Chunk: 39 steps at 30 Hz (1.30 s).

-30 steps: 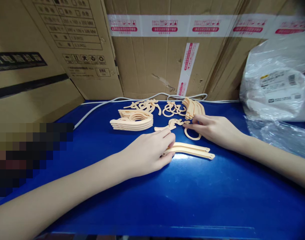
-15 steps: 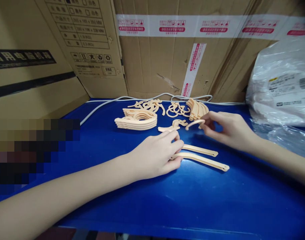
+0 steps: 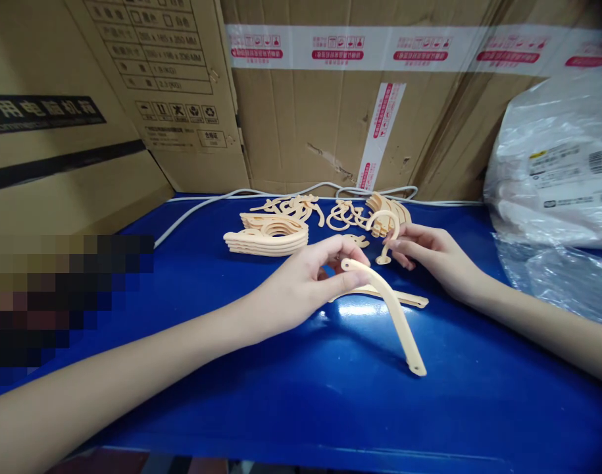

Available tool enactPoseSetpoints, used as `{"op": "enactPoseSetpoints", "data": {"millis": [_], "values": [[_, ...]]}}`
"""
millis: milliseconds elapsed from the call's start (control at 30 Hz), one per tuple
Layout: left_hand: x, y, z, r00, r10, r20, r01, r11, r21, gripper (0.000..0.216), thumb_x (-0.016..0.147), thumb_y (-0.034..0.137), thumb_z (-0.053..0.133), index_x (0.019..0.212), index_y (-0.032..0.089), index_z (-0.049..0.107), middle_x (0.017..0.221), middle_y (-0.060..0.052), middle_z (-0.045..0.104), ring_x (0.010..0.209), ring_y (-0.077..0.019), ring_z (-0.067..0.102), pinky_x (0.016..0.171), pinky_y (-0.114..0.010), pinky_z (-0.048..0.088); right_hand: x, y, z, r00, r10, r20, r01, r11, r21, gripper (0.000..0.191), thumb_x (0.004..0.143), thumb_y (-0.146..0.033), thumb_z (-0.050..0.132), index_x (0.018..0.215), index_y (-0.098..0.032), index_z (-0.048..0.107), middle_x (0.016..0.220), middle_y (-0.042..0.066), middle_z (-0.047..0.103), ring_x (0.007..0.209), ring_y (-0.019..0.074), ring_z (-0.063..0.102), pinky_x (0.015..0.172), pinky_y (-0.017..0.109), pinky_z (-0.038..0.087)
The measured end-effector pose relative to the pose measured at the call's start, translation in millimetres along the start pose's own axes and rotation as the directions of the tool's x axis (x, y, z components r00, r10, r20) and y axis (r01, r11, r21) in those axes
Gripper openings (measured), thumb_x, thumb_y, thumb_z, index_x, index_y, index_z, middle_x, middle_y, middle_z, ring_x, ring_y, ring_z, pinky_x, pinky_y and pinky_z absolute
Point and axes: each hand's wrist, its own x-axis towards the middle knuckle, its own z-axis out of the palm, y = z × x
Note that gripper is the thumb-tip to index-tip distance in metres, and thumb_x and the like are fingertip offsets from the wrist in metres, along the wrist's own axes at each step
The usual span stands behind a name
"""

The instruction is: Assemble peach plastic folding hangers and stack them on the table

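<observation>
My left hand (image 3: 305, 286) pinches one end of a long curved peach plastic arm piece (image 3: 389, 309), raised off the blue table (image 3: 291, 395), its far tip pointing down toward me. My right hand (image 3: 429, 253) holds a small peach hook piece (image 3: 387, 227) upright, close to the arm's held end. A second arm piece (image 3: 404, 299) lies flat under both hands. Behind them sit a stack of assembled hangers (image 3: 268, 236), loose hooks (image 3: 345, 214) and a fanned stack of arm pieces (image 3: 389, 209).
Cardboard boxes (image 3: 301, 105) wall off the back and left. A white cable (image 3: 206, 204) runs along the table's rear edge. A clear plastic bag (image 3: 552, 184) with labelled contents fills the right side. A blurred patch covers the left edge.
My left hand lifted one arm piece off the table and tilted it up. My right hand picked up a hook and brought it toward that arm's end.
</observation>
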Motion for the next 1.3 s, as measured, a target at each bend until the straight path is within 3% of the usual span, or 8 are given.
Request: {"op": "enactPoseSetpoints", "data": {"millis": [133, 367, 467, 533, 700, 933, 1133, 1300], "values": [[4, 6, -2, 0.995, -0.088, -0.039, 0.078, 0.977, -0.197, 0.012, 0.089, 0.028, 0.059, 0.094, 0.017, 0.061, 0.081, 0.003, 0.056, 0.068, -0.0069, 0.049, 0.064, -0.018, 0.040, -2, 0, -2, 0.999, 0.004, 0.036, -0.003, 1.000, -0.023, 0.028, 0.077, -0.044, 0.069, 0.071, -0.019, 0.059, 0.056, -0.004, 0.049, 0.051, 0.0090, 0.042, 0.050, 0.025, 0.033], [6, 9, -3, 0.982, -0.188, -0.029, 0.175, 0.952, -0.250, 0.027, 0.093, 0.039, 0.048, 0.079, 0.016, 0.054, 0.068, 0.002, 0.052, 0.059, -0.0086, 0.050, 0.055, -0.019, 0.043, -1, 4, -5, 0.999, 0.013, 0.045, -0.011, 0.999, -0.048, 0.026, 0.080, -0.045, 0.066, 0.078, -0.019, 0.062, 0.064, -0.002, 0.055, 0.055, 0.0092, 0.045, 0.053, 0.025, 0.037], [3, 7, -2, 0.985, -0.172, 0.009, 0.172, 0.981, -0.087, 0.037, 0.097, 0.044, 0.037, 0.075, 0.018, 0.049, 0.055, 0.006, 0.041, 0.045, -0.0080, 0.040, 0.046, -0.020, 0.035, -1, 4, -5, 0.999, 0.018, 0.046, -0.015, 0.998, -0.056, 0.027, 0.080, -0.047, 0.065, 0.078, -0.019, 0.062, 0.065, -0.002, 0.056, 0.055, 0.0096, 0.045, 0.052, 0.025, 0.037], [0, 8, -2, 0.995, -0.103, -0.009, 0.103, 0.976, 0.191, 0.043, 0.098, 0.044, 0.034, 0.070, 0.017, 0.051, 0.053, 0.005, 0.041, 0.047, -0.0081, 0.040, 0.049, -0.021, 0.031, -1, 3, -5, 0.999, 0.019, 0.050, -0.016, 0.998, -0.061, 0.028, 0.080, -0.047, 0.065, 0.078, -0.020, 0.062, 0.064, -0.002, 0.055, 0.055, 0.0102, 0.045, 0.052, 0.025, 0.037], [-7, 13, 1, 0.999, -0.018, 0.028, -0.010, 0.642, 0.767, 0.051, 0.098, 0.047, 0.035, 0.060, 0.017, 0.049, 0.053, 0.002, 0.048, 0.049, -0.0103, 0.042, 0.051, -0.026, 0.021, -1, 3, -4, 0.998, 0.014, 0.068, -0.010, 0.998, -0.060, 0.028, 0.082, -0.047, 0.063, 0.076, -0.019, 0.061, 0.064, -0.002, 0.055, 0.055, 0.0103, 0.045, 0.053, 0.026, 0.037], [-8, 10, 4, 0.992, 0.076, 0.097, -0.122, 0.473, 0.873, 0.020, 0.089, 0.027, 0.037, 0.084, 0.017, 0.053, 0.063, 0.001, 0.059, 0.054, -0.0155, 0.054, 0.048, -0.027, 0.026, 0, 4, -5, 0.997, 0.018, 0.071, -0.013, 0.998, -0.057, 0.028, 0.083, -0.046, 0.063, 0.077, -0.019, 0.060, 0.064, -0.002, 0.054, 0.055, 0.0095, 0.045, 0.052, 0.024, 0.037], [-8, 8, 5, 0.989, 0.051, 0.141, -0.150, 0.400, 0.904, 0.033, 0.100, 0.028, 0.026, 0.121, 0.011, 0.045, 0.090, -0.007, 0.071, 0.069, -0.0186, 0.067, 0.051, -0.026, 0.037, -1, 2, -4, 0.997, 0.014, 0.077, -0.009, 0.998, -0.065, 0.028, 0.082, -0.046, 0.063, 0.079, -0.019, 0.059, 0.064, -0.002, 0.053, 0.056, 0.0097, 0.045, 0.052, 0.024, 0.036], [-7, 6, 4, 0.990, 0.036, 0.138, -0.143, 0.285, 0.948, 0.034, 0.101, 0.035, 0.030, 0.112, 0.016, 0.056, 0.074, -0.003, 0.070, 0.061, -0.0199, 0.066, 0.045, -0.026, 0.026, -1, 2, -5, 0.997, 0.020, 0.070, -0.014, 0.997, -0.081, 0.031, 0.081, -0.049, 0.063, 0.077, -0.019, 0.059, 0.064, -0.002, 0.054, 0.055, 0.0103, 0.045, 0.052, 0.025, 0.036]]}}
